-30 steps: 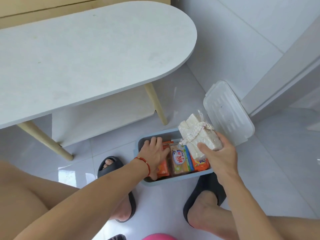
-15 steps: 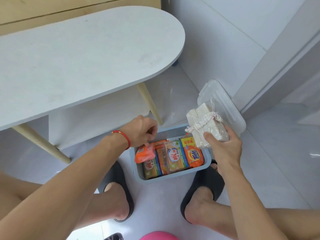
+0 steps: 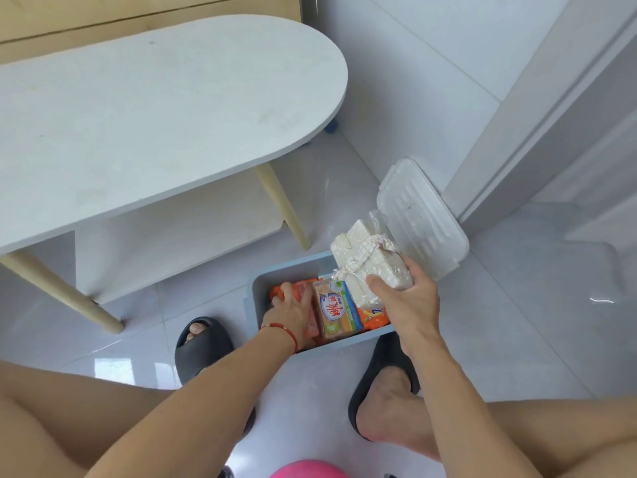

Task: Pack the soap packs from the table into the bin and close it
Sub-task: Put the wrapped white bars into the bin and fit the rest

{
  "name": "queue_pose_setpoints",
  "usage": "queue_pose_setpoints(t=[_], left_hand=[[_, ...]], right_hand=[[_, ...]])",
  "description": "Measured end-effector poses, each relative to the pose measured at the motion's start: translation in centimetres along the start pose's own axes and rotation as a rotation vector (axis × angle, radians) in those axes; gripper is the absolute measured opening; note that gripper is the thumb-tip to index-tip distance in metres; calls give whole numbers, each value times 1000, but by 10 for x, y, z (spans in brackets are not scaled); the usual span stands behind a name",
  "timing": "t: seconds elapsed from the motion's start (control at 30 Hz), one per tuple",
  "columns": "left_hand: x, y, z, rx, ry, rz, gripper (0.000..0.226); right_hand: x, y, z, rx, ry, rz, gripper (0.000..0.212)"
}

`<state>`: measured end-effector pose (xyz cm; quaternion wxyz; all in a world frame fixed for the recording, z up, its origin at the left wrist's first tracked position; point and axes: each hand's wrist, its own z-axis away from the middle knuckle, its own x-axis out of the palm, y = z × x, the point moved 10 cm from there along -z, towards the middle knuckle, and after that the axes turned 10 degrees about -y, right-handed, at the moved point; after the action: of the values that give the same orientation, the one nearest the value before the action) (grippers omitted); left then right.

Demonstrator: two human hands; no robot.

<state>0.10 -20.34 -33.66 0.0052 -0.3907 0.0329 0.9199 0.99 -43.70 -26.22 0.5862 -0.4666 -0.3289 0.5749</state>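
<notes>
While the left hand point(image 3: 291, 313) reached palm-down into the pale blue rectangular plastic bin point(image 3: 256, 294) on the floor, its fingers pressed flat on an orange soap pack point(image 3: 303, 288), the right hand point(image 3: 406, 301) hovered above the bin's right end, forearm angled forward. Its fingers and thumb were clamped around a clear-wrapped bundle of white soap bars point(image 3: 365, 257) tied with checked cloth. A translucent ribbed plastic lid point(image 3: 424, 215) leaned behind the bin, and the white rounded desk point(image 3: 155, 115) stood beyond.

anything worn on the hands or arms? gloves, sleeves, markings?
No gloves or sleeves: both forearms are bare right to the frame edge. The left hand has a thin red string bracelet at the wrist. The right hand shows no rings, watch or bands.
</notes>
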Motion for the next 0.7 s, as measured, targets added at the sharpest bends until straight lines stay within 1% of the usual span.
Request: queue_pose_setpoints(t=[0.07, 0.17, 0.27, 0.37, 0.43, 0.53, 0.57, 0.63, 0.7], left_hand=[[-2, 2, -3, 2, 15, -106, 101], [-5, 8, -2, 76, 36, -241, 83], [-18, 2, 11, 155, 9, -217, 63], [-36, -10, 31, 232, 11, -150, 48], [-54, -23, 48, 247, 44, 74, 42], [-81, -67, 78, 155, 219, 590, 17], [-81, -84, 87, 107, 244, 780, 16], [-70, -103, 101, 62, 223, 1083, 23], [-62, -106, 107, 69, 199, 1204, 29]], right_hand=[[3, 2, 1, 15, -10, 13, 54], [9, -3, 4, 6, -29, 56, 49], [17, -9, 6, -14, -49, 87, 48], [26, -13, 6, -20, -66, 101, 56], [33, -16, 9, -29, -77, 121, 58], [54, -16, 18, -37, -113, 186, 56], [65, -15, 24, -50, -125, 202, 53], [90, -13, 42, -101, -115, 245, 53], [114, -10, 58, -165, -60, 297, 56]])
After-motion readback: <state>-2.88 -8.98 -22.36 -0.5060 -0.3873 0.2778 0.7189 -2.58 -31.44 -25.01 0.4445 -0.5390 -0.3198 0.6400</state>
